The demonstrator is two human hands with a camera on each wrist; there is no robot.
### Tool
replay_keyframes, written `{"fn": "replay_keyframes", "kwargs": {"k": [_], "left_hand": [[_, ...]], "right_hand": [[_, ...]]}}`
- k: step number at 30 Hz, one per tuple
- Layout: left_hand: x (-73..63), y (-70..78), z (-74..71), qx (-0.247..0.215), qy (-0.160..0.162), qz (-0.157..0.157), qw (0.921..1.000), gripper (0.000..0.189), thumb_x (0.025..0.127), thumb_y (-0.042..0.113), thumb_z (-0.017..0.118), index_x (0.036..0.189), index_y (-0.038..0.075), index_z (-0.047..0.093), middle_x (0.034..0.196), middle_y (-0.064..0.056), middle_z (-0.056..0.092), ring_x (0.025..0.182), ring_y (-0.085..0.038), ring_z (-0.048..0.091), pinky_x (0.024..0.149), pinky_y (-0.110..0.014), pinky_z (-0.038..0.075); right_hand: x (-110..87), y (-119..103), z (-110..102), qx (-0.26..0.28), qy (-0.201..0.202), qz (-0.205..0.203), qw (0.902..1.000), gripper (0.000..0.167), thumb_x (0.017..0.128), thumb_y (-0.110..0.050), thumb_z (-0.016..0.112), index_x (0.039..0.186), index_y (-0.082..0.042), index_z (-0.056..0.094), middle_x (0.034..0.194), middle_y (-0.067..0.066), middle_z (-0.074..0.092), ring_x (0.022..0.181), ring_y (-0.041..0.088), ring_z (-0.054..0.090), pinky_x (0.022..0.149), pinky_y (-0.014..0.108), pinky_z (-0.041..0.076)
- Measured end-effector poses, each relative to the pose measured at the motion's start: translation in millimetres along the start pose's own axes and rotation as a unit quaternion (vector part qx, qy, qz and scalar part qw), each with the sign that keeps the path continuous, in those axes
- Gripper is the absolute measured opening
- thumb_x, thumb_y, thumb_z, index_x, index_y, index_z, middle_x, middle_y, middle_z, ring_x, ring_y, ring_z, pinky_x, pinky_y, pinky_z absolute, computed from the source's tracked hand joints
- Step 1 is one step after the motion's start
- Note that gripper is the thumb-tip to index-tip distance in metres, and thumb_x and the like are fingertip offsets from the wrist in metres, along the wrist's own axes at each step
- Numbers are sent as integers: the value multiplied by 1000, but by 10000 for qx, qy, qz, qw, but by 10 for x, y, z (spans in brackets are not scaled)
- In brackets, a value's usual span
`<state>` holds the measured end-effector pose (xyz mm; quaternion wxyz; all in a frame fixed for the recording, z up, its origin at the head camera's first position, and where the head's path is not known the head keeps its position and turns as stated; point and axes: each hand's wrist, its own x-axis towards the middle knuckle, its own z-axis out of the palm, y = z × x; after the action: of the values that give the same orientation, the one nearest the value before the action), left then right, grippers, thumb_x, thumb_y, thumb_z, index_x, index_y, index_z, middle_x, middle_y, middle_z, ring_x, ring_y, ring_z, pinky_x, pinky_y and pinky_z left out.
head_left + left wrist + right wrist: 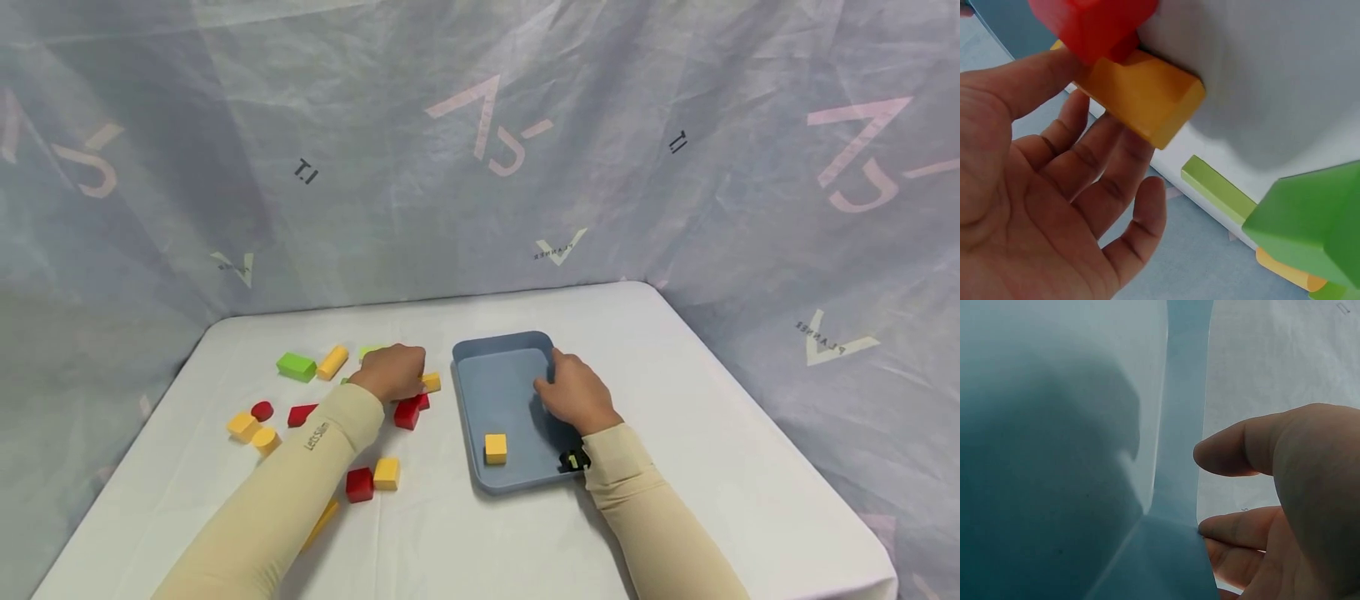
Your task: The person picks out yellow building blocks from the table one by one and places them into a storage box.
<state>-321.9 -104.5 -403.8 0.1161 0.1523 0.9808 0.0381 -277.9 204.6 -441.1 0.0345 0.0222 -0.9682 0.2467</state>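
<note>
In the head view my left hand [392, 372] is among loose blocks left of a blue-grey tray [467, 417]. Its thumb and fingers pinch a yellow rectangular block [1141, 94], best seen in the left wrist view. A red block [1094, 25] stands close beside that block, near the thumb. My right hand [577, 392] is at the tray's right side, holding the rim [1182, 412] with the thumb near its top edge and the fingertips against the outside. A yellow cube [496, 448] lies inside the tray, in the near left corner.
Scattered on the white table are a green block [296, 367], a yellow cylinder [332, 362], a red cube [359, 484], a yellow cube [387, 473] and several others. My left forearm covers part of a long yellow piece [320, 525]. Grey printed cloth [375, 208] hangs behind the table.
</note>
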Motion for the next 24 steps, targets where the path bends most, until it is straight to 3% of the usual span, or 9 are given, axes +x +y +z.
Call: {"fn": "replay_keyframes", "kwargs": {"k": [18, 24], "left_hand": [[-7, 7, 48, -152, 3, -47, 9999, 18, 93, 25, 76, 104, 11, 74, 84, 0, 67, 76, -18, 61, 68, -35, 52], [-6, 15, 30, 222, 553, 179, 9981, 17, 88, 29, 83, 92, 15, 75, 76, 3, 66, 69, -15, 61, 62, -35, 51]], "right_hand": [[-37, 42, 24, 39, 28, 14, 10000, 73, 98, -32, 61, 156, 5, 38, 151, 26, 51, 136, 41, 55, 106, 57, 49], [-16, 19, -3, 76, 136, -108, 9998, 72, 97, -31, 62, 154, 6, 40, 151, 26, 52, 136, 41, 56, 106, 57, 49]]}}
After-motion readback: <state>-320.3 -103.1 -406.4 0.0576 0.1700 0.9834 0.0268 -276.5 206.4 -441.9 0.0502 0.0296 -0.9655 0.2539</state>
